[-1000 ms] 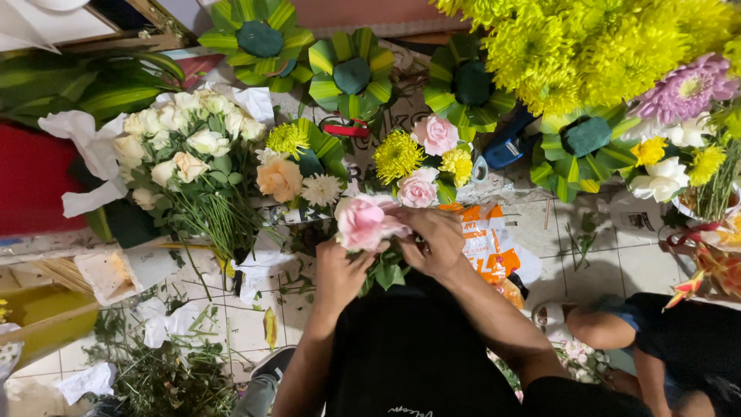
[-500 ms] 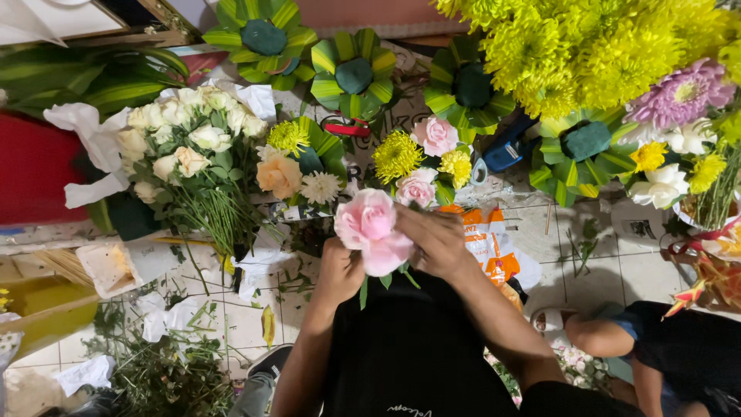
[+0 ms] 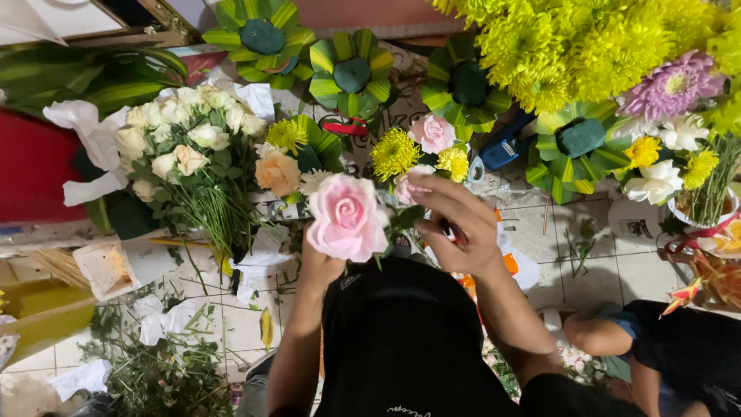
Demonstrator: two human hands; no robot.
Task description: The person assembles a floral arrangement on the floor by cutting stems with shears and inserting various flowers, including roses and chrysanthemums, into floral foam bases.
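The left hand is closed around the stem of a pink rose, holding the bloom upright just above the person's dark lap. The right hand, just right of the rose, is curled with fingertips pinched near the leaves below the bloom; something small and red shows in its palm, too hidden to name. The rose looks part-dressed — outer petals full, a few leaves left beneath — so the trimming seems underway rather than finished, and the flower has not joined any arrangement.

Left of the rose lies one bunch of white roses, loosely wrapped in white paper. Just beyond the rose stands a small arrangement with one peach rose, two pink roses and three yellow chrysanthemums — seemingly partly filled. Right of the rose, a blue tool lies on the tiled floor.

Farther beyond the rose sit four folded-leaf rosettes with green foam centres, none holding flowers. Far right of the rose rises a large mass of yellow chrysanthemums, with one purple bloom beside it.
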